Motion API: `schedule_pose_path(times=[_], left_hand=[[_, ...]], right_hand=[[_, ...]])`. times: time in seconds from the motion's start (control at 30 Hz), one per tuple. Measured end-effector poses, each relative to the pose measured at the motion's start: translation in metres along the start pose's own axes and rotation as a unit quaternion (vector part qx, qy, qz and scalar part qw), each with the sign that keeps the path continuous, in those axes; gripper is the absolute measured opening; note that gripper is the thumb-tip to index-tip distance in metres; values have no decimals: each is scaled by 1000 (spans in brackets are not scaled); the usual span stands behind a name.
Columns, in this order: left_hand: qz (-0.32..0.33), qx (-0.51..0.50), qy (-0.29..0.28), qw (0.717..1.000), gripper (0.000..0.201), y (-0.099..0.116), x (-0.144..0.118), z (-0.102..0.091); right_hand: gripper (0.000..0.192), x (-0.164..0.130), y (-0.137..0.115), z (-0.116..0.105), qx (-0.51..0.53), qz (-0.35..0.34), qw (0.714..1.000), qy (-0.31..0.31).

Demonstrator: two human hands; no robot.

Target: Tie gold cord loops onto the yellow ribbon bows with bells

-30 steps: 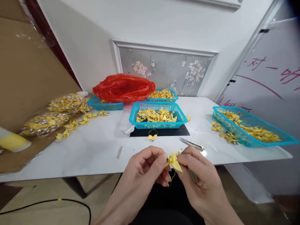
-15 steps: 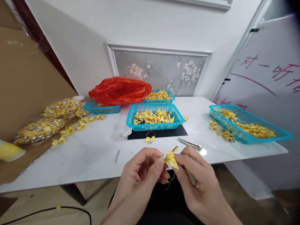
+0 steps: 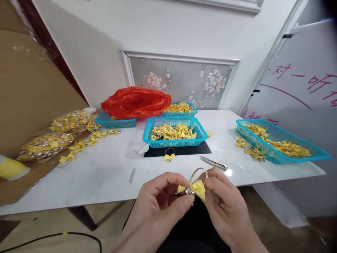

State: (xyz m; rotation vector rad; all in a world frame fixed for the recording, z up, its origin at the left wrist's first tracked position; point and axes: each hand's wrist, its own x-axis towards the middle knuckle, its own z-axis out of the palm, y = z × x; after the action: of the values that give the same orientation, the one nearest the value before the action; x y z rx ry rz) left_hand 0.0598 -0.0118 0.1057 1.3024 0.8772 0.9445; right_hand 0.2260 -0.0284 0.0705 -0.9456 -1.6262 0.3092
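Between my two hands, just past the table's front edge, is a yellow ribbon bow (image 3: pixel 198 188) with a silver bell (image 3: pixel 190 191) at its middle and a gold loop (image 3: pixel 195 172) standing up from it. My left hand (image 3: pixel 165 203) pinches the bow's left side and the bell between thumb and forefinger. My right hand (image 3: pixel 223 202) has its fingers closed at the right side of the bow and loop; its fingertips are partly hidden. On the table ahead lies a similar bow with a loop (image 3: pixel 169 157). Thread snips (image 3: pixel 214 163) lie beyond my right hand.
A blue basket of yellow bows (image 3: pixel 175 142) stands on a black mat (image 3: pixel 181 150). Another blue basket (image 3: pixel 283 140) is at the right. Behind are a red plastic bag (image 3: pixel 135 102) and more baskets. Bagged bows (image 3: pixel 48 144) lie at the left.
The bow has been turned, so its bell and upright gold loop now face me. My left fingers have shifted to the right, onto the bell.
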Motion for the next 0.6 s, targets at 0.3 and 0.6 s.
schedule_pose_path(times=[0.3, 0.6], left_hand=[[5, 24, 23, 999, 5, 0, -1, 2], [125, 121, 125, 977, 12, -5, -5, 5]], right_hand=[[19, -3, 2, 4, 39, 15, 999, 14], [31, -5, -11, -12, -123, -98, 986, 63]])
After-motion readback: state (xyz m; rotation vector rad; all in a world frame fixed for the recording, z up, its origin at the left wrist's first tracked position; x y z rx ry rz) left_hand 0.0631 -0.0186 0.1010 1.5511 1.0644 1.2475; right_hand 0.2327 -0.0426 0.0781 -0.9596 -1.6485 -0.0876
